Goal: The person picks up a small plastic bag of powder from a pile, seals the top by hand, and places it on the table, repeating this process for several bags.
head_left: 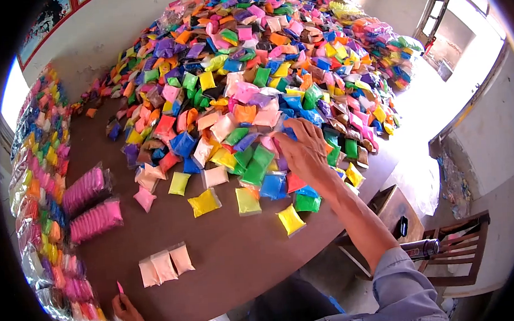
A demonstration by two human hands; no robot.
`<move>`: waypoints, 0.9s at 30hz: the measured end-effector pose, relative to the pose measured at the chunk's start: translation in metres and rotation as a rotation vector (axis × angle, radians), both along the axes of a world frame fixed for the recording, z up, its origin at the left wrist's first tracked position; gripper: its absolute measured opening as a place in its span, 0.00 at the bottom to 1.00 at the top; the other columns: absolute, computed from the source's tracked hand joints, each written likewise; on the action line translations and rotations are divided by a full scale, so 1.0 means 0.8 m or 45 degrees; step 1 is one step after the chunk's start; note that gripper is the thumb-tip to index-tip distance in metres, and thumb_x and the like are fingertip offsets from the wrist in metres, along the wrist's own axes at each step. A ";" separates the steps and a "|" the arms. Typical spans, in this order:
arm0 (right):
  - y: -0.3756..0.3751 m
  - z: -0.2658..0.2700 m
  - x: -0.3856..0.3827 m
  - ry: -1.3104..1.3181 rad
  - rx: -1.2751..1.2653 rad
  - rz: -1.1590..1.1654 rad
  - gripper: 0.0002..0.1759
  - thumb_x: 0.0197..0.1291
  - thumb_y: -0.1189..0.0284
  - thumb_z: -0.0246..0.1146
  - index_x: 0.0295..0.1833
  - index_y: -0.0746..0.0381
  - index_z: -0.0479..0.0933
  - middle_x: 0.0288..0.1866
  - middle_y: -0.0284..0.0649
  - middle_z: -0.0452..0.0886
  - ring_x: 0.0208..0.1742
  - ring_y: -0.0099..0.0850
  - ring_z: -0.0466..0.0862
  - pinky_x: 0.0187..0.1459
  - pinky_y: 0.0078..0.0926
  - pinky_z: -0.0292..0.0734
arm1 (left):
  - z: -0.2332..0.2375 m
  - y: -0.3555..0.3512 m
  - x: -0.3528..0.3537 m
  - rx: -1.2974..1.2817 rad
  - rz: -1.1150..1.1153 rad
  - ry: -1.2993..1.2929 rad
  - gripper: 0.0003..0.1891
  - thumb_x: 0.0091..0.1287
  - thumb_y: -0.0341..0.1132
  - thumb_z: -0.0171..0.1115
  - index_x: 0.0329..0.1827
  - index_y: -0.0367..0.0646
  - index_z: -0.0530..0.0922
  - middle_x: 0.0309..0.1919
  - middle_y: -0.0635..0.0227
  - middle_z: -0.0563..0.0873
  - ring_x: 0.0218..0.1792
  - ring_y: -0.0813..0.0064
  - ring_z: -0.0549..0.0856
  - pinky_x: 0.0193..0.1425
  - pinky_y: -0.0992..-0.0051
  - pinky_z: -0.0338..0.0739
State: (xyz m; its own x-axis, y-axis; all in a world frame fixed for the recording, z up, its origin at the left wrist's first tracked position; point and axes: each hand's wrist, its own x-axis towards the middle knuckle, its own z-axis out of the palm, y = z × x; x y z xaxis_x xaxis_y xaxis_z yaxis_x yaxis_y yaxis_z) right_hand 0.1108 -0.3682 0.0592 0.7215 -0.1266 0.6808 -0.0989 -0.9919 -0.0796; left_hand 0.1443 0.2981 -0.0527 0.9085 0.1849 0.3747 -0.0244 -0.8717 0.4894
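Observation:
My right hand (305, 150) reaches into the front of a big heap of small colored packets (231, 104). Its thumb and fingers are apart, with a blue packet showing between them; no firm grip is visible. At the lower left, my left hand (129, 315) is at the table's near edge, fingers curled against a narrow pink thing (120, 287) whose full shape is hidden. Beside that hand, three pale peach packets (165, 265) lie in an overlapping row. Loose yellow packets (204, 203) and a green packet (307, 203) lie along the heap's front.
Two bundles of pink packets (96, 221) lie on the brown table (226, 248) at left. Long clear bags of mixed packets (50, 227) line the left edge. A wooden chair (459, 252), a small wooden table (394, 212) and a flask (421, 248) stand at right.

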 end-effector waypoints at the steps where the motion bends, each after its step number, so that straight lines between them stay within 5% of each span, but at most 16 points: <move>1: -0.008 -0.006 0.008 0.017 -0.020 -0.007 0.11 0.60 0.75 0.69 0.48 0.55 0.90 0.59 0.40 0.81 0.66 0.44 0.79 0.63 0.46 0.73 | -0.007 0.010 0.002 -0.004 -0.001 0.008 0.13 0.82 0.38 0.62 0.49 0.34 0.83 0.40 0.57 0.86 0.41 0.62 0.83 0.49 0.66 0.79; 9: -0.046 -0.021 0.038 -0.016 -0.127 0.065 0.13 0.51 0.69 0.71 0.44 0.47 0.90 0.60 0.39 0.81 0.65 0.44 0.80 0.60 0.49 0.76 | -0.018 0.020 0.002 -0.047 0.001 -0.018 0.12 0.80 0.38 0.65 0.49 0.35 0.84 0.39 0.61 0.85 0.40 0.66 0.81 0.48 0.67 0.77; 14: -0.053 -0.018 0.045 0.110 -0.151 0.043 0.12 0.57 0.70 0.75 0.48 0.52 0.91 0.63 0.43 0.84 0.66 0.47 0.82 0.64 0.47 0.78 | -0.004 0.006 -0.007 -0.074 0.036 -0.008 0.09 0.78 0.36 0.68 0.47 0.39 0.86 0.38 0.68 0.84 0.40 0.74 0.80 0.46 0.72 0.76; 15: -0.048 -0.021 0.047 0.032 -0.215 -0.028 0.10 0.54 0.70 0.76 0.43 0.46 0.92 0.59 0.37 0.83 0.64 0.42 0.82 0.64 0.46 0.75 | 0.001 -0.003 -0.005 -0.157 0.007 -0.055 0.08 0.77 0.35 0.68 0.45 0.39 0.86 0.36 0.69 0.84 0.38 0.75 0.80 0.44 0.72 0.76; 22: -0.047 -0.017 0.047 -0.023 -0.270 0.009 0.08 0.60 0.68 0.75 0.45 0.52 0.92 0.58 0.35 0.86 0.62 0.40 0.84 0.63 0.44 0.75 | 0.018 -0.016 -0.009 -0.211 0.075 -0.011 0.08 0.75 0.35 0.69 0.44 0.37 0.86 0.36 0.68 0.86 0.37 0.75 0.81 0.44 0.71 0.77; 25: -0.071 -0.029 0.050 -0.210 -0.147 0.039 0.08 0.56 0.71 0.76 0.43 0.52 0.92 0.51 0.38 0.90 0.53 0.42 0.88 0.55 0.45 0.84 | -0.025 0.008 -0.001 -0.128 0.016 -0.122 0.09 0.77 0.35 0.68 0.44 0.37 0.85 0.36 0.67 0.85 0.38 0.73 0.80 0.46 0.70 0.77; 27: -0.085 -0.037 0.051 -0.315 0.181 -0.041 0.06 0.58 0.71 0.76 0.41 0.58 0.92 0.52 0.40 0.91 0.55 0.42 0.89 0.58 0.40 0.85 | -0.027 0.016 0.001 -0.133 -0.032 -0.148 0.10 0.78 0.36 0.66 0.44 0.37 0.85 0.35 0.66 0.85 0.38 0.71 0.81 0.46 0.69 0.77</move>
